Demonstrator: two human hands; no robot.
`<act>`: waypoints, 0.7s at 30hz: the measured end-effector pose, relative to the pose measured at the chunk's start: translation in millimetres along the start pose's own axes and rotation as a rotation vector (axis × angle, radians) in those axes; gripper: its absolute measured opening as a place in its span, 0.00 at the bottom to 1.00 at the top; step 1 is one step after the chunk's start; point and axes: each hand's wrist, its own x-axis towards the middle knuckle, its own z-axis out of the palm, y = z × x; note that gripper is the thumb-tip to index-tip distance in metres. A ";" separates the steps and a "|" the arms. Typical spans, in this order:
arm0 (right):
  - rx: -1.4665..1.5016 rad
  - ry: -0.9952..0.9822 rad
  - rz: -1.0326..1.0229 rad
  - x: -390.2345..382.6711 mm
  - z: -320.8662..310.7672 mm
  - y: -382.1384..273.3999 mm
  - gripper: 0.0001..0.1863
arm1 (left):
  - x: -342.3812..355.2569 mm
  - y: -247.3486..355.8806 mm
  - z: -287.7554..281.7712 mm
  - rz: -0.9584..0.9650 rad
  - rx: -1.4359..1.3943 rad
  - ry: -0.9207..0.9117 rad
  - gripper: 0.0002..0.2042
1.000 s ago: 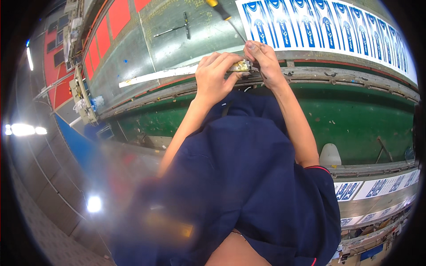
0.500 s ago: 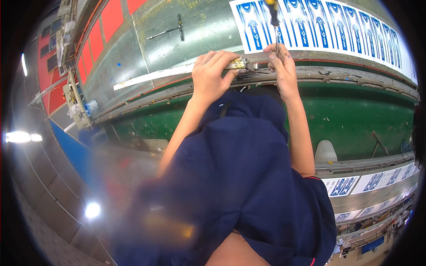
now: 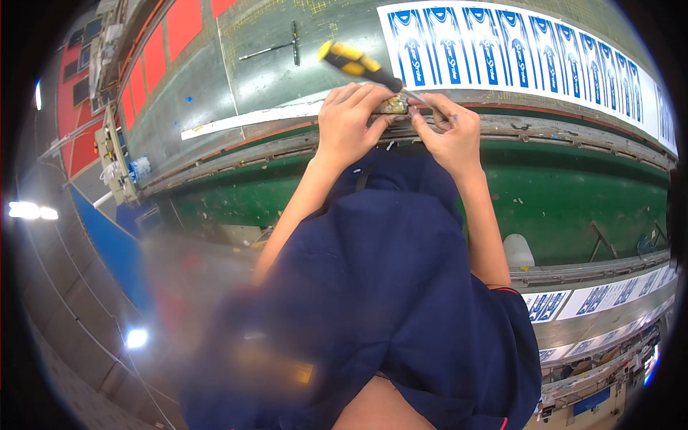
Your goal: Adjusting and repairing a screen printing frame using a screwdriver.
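Observation:
My left hand [image 3: 351,123] is closed around a yellow-stained metal fitting [image 3: 393,106] at the table's near edge. A long white strip [image 3: 251,120] runs leftward from under that hand; whether it joins the fitting is hidden. Between its fingers my right hand [image 3: 453,132] pinches the metal shaft of a screwdriver [image 3: 356,64]. The yellow-and-black handle points up and left, beyond my left knuckles. Right fingertips are at the right end of the fitting, touching or very close to it.
A printed white sheet [image 3: 519,57] with blue patterns lies on the table at the far right. A thin black T-shaped tool [image 3: 294,44] rests at the back. Red panels [image 3: 184,29] line the far left. A metal rail [image 3: 559,132] edges the table above a green surface [image 3: 573,193].
The screwdriver has swung from upright to slanting left, its handle now over the left hand. My right hand has moved left, close to the fitting. The left hand has barely shifted.

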 end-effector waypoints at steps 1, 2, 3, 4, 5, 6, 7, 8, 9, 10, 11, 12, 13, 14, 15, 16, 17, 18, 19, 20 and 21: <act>-0.006 0.007 -0.001 0.6 0.2 3.2 0.13 | -1.8 -2.2 1.8 0.007 -0.005 0.002 0.14; -0.052 0.038 -0.138 2.3 1.7 9.7 0.13 | -3.9 -4.5 3.8 -0.024 0.003 -0.026 0.13; -0.099 0.068 -0.276 4.3 2.3 14.1 0.12 | -5.5 -6.3 6.0 -0.056 0.011 -0.054 0.13; -0.101 0.072 -0.272 6.2 2.2 15.7 0.12 | 1.5 -1.7 3.1 -0.026 -0.062 -0.033 0.13; -0.147 0.069 -0.312 7.9 2.0 16.8 0.13 | 3.1 -1.6 3.4 -0.022 -0.064 -0.036 0.13; -0.193 0.065 -0.352 8.4 1.4 16.8 0.13 | 4.7 -2.3 4.0 -0.026 -0.045 -0.033 0.13; -0.195 0.067 -0.350 9.0 1.0 14.1 0.13 | 6.0 -2.8 4.3 -0.032 -0.027 -0.029 0.14; -0.250 0.058 -0.359 10.2 1.0 9.8 0.13 | 7.3 -3.0 3.8 -0.010 -0.005 -0.027 0.15; -0.306 0.050 -0.369 11.3 0.4 6.6 0.12 | 7.4 -3.0 3.8 -0.009 -0.007 -0.027 0.15; -0.307 0.051 -0.369 12.4 -0.6 5.2 0.12 | 7.5 -3.1 3.7 0.003 0.005 -0.019 0.15; -0.329 0.037 -0.371 13.9 -1.5 4.2 0.11 | 7.7 -3.1 3.7 0.014 0.017 -0.011 0.15; -0.351 0.023 -0.373 15.3 -2.1 3.6 0.10 | 8.3 -3.4 4.1 0.015 0.016 -0.009 0.15; -0.350 0.022 -0.374 16.1 -1.9 3.4 0.10 | 8.3 -4.1 4.7 0.022 0.020 -0.011 0.15; -0.354 0.033 -0.385 17.2 -1.6 3.4 0.10 | 8.5 -4.5 5.0 0.029 0.024 -0.012 0.15; -0.358 0.045 -0.395 18.4 -1.2 3.6 0.09 | 8.7 -4.6 5.0 0.027 0.026 -0.010 0.15; -0.357 0.043 -0.396 18.9 -0.6 4.5 0.09 | 8.4 -3.8 4.7 0.022 0.019 -0.011 0.14; -0.356 0.042 -0.394 19.8 -0.1 5.8 0.10 | 8.1 -3.1 4.7 0.017 0.012 -0.011 0.14; -0.356 0.041 -0.393 20.0 0.0 6.5 0.10 | 7.3 -2.9 5.5 0.014 0.014 -0.011 0.14; -0.354 0.041 -0.395 20.9 0.2 6.6 0.10 | 7.3 -4.1 6.3 0.016 0.006 -0.013 0.14; -0.350 0.030 -0.385 21.8 -0.1 6.4 0.09 | 7.2 -5.1 6.8 0.018 -0.002 -0.015 0.14; -0.346 0.019 -0.374 22.9 -0.4 5.9 0.09 | 7.0 -5.8 6.9 0.018 0.000 -0.014 0.14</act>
